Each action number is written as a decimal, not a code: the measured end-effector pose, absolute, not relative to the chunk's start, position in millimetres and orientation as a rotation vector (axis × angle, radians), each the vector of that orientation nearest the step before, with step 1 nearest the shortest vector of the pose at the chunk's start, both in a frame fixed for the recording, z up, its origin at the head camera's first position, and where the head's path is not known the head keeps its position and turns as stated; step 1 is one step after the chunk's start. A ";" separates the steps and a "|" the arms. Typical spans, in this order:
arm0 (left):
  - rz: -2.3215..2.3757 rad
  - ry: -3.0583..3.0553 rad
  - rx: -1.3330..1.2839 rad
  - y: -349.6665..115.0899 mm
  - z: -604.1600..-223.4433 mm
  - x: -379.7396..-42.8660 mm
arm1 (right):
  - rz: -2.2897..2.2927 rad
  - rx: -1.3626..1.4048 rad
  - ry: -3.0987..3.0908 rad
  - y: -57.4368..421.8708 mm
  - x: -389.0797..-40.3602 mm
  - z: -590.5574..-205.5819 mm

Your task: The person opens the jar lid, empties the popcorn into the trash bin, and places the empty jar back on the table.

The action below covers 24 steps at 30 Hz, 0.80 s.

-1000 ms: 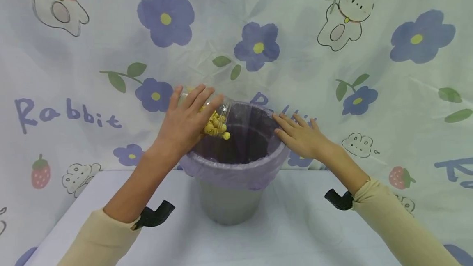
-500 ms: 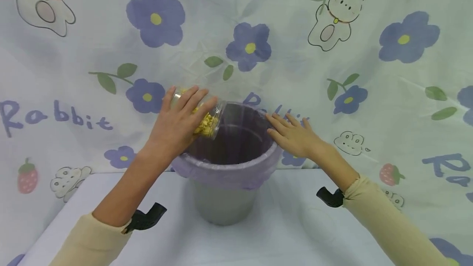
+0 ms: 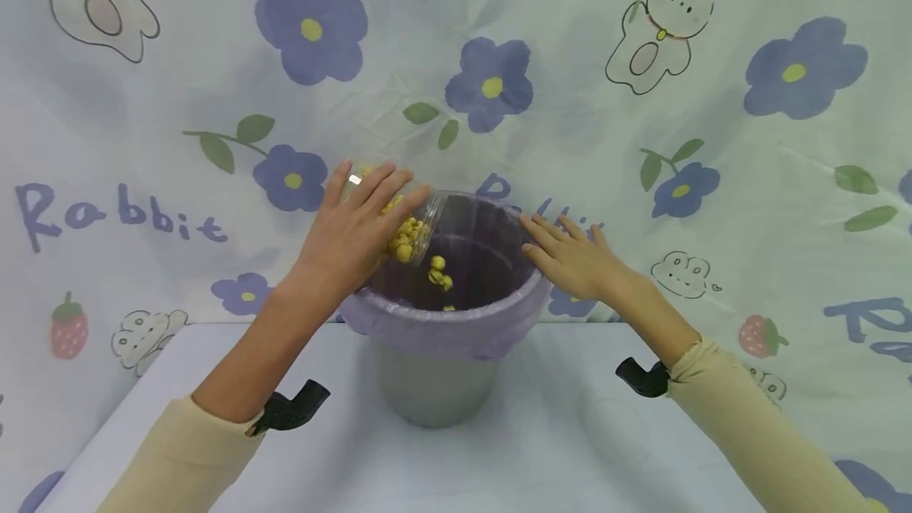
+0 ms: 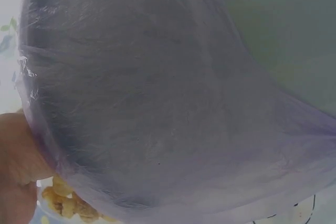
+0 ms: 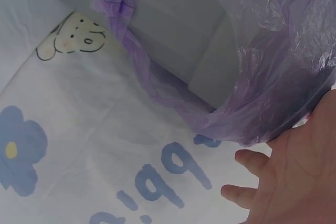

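Observation:
My left hand grips a clear jar of yellow popcorn, tipped sideways with its mouth over a grey bin. Several loose pieces of popcorn are in the air below the jar's mouth, inside the bin. A thin purple bin bag lines the bin and folds down over its rim. With fingers straight, my right hand rests on the bin's right rim. In the left wrist view the bag hides most of the jar.
The bin stands on a white table. Behind it hangs a cloth printed with rabbits and blue flowers. Black mounts sit at both wrists.
Popcorn has come out of the jar and drops into the bin, after a moment with none falling at half a second ago. Both hands keep their places; the head view shifts slightly.

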State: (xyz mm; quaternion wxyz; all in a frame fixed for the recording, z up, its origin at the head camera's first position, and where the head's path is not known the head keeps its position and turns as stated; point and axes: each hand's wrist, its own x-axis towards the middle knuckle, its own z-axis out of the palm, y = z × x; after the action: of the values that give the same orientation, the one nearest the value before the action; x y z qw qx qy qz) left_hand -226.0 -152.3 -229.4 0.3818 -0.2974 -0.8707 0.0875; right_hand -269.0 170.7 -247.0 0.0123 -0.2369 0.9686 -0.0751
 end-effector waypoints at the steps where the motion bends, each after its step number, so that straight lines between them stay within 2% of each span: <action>1: 0.223 -2.218 -0.761 -151.7 -229.3 -226.5 | -0.237 -0.739 3.020 171.3 -268.9 -246.8; 24: 0.334 -2.273 -0.789 -146.7 -225.8 -225.9 | -0.226 -0.745 2.999 172.4 -271.1 -246.1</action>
State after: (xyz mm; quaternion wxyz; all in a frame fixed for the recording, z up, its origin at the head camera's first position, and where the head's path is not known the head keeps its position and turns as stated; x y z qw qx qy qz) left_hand -225.9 -146.7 -225.8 0.3488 -0.3044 -0.8770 0.1288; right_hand -271.1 172.4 -246.1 0.0217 -0.2403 0.9677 -0.0729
